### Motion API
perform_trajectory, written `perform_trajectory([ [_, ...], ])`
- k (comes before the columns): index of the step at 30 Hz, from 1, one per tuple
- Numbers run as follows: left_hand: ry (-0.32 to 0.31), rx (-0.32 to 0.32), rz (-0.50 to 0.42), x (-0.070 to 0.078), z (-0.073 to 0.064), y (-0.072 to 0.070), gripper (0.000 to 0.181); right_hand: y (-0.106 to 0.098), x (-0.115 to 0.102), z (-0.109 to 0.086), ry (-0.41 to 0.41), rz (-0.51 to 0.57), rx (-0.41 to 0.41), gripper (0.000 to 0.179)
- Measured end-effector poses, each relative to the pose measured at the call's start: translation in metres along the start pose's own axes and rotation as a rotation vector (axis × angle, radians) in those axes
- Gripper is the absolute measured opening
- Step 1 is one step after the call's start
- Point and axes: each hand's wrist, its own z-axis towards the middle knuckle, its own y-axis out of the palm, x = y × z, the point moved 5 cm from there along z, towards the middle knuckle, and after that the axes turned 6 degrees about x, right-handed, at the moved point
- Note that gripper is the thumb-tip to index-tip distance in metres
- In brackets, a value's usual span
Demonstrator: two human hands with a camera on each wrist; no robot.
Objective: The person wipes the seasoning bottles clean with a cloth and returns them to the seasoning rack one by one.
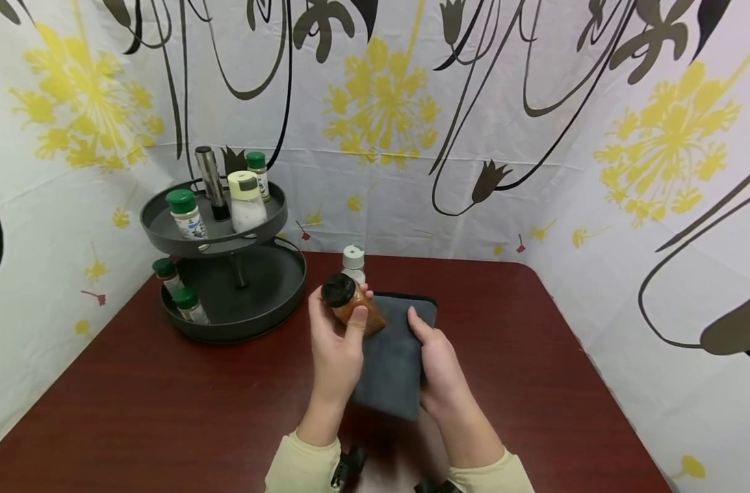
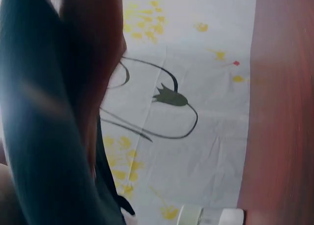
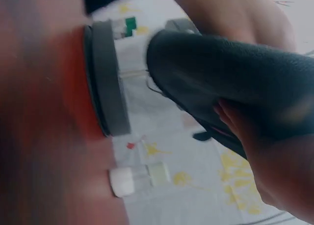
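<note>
My left hand [image 1: 337, 359] grips a small spice bottle [image 1: 373, 322] with a black cap and orange-brown contents, thumb across its side. The bottle is tilted, cap toward the upper left, and overlaps a folded blue-grey cloth [image 1: 389, 366] with a dark top edge. My right hand [image 1: 444, 373] holds that cloth by its right side, thumb on the front and the other fingers behind it. In the right wrist view the cloth [image 3: 206, 63] shows a thick rounded fold. Dark cloth [image 2: 44, 117] also fills the left of the left wrist view, hiding most of the left hand.
A white-capped shaker [image 1: 353, 259] stands just behind my left hand. At the back left, a two-tier dark grey turntable [image 1: 233, 325] bears green-capped jars [image 1: 189, 219], a yellow-capped shaker [image 1: 248, 205] and a metal cylinder [image 1: 210, 178]. Patterned curtain [image 1: 387, 198] borders the red-brown table [image 1: 165, 404].
</note>
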Motion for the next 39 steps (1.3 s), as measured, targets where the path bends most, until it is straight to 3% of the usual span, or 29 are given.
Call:
perform_trajectory([
  [3,-0.006,0.026,-0.017,0.000,0.002,-0.005,0.047,-0.005,-0.009,-0.001,-0.013,-0.029,0.042,0.043],
  [6,-0.006,0.023,-0.038,0.004,0.001,-0.003,0.047,-0.007,-0.011,0.001,-0.022,0.010,0.066,0.042],
  [10,-0.005,-0.044,-0.030,0.008,-0.005,0.009,0.051,-0.001,-0.005,0.005,-0.039,0.087,0.050,0.052],
  [14,0.009,-0.085,0.001,0.004,-0.007,0.014,0.052,0.005,0.002,0.005,-0.030,0.085,0.011,0.063],
  [20,0.014,-0.008,-0.019,-0.005,-0.001,-0.001,0.048,-0.005,0.001,0.004,0.013,0.015,0.068,0.048],
  [24,-0.003,-0.004,-0.028,-0.002,-0.002,0.000,0.048,-0.010,-0.006,0.006,-0.023,0.063,0.116,0.044],
  [28,-0.009,-0.049,-0.012,0.005,-0.007,0.011,0.050,0.000,-0.005,0.008,-0.057,0.129,0.079,0.057],
  [32,0.010,-0.066,-0.012,0.007,-0.010,0.017,0.051,0.007,0.003,0.007,-0.046,0.095,0.045,0.063],
  [39,0.013,-0.017,-0.014,0.001,-0.004,0.005,0.051,-0.008,-0.007,0.002,0.027,0.019,0.037,0.046],
])
